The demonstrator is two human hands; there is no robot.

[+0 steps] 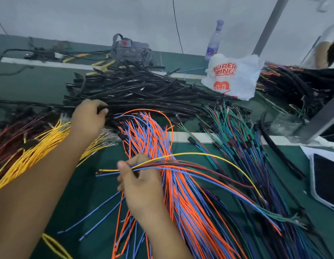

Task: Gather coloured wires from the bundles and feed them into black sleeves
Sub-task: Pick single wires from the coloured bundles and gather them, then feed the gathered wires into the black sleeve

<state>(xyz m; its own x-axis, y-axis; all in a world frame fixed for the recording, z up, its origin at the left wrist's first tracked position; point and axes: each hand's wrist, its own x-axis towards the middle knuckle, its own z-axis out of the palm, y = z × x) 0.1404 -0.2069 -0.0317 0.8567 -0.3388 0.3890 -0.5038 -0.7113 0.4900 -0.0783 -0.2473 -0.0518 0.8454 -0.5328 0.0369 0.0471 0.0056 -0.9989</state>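
A small bunch of gathered wires [181, 165], yellow, blue, red, green and orange, is pinched between the thumb and curled fingers of the right hand [140, 176]. Short ends of the bunch stick out to the left of the thumb, while the longer part arcs away to the right over the other wires. Directly beneath and beside this hand the orange and blue bundle [162, 139] is spread on the green table [99, 161].

The left hand [88, 116] is reached forward to the near edge of the pile of black sleeves [136, 90], and one sleeve end [102, 109] is gripped between its thumb and curled fingers. The pile lies well beyond the right hand, at the back of the orange and blue bundle.

A yellow bundle [41, 144] is partly covered by the left forearm, and dark red wires [11, 135] beside it are cut off by the left edge. A green, blue and purple bundle [242, 139] is laid to the right. Behind the pile, a white printed plastic bag [235, 75], a blurred bottle [213, 40] and a grey object that is hard to make out are seen. At the top right only part of another person [326, 51] is shown.
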